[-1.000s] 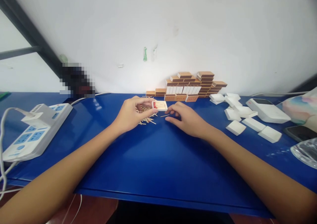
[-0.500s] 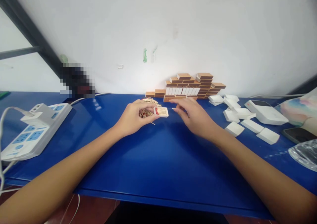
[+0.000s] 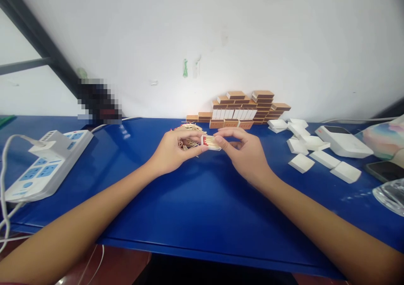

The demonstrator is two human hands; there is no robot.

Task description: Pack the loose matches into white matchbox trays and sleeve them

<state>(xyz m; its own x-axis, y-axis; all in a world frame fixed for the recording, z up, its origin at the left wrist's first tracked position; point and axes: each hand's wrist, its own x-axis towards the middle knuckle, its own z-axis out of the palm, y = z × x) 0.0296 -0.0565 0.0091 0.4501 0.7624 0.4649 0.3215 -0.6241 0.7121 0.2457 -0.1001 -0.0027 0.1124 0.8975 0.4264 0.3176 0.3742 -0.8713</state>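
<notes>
Tray lined with matches; loose pile left outside. Left hand: fingers clamped on tray. Right hand: thumb over tray end, fingers' grip cannot tell. Boxes stacked.

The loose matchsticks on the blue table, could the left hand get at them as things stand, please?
Probably not freely: the loose matchsticks lie close behind the left hand, but that hand's grip is taken up by the matchbox tray.
</notes>
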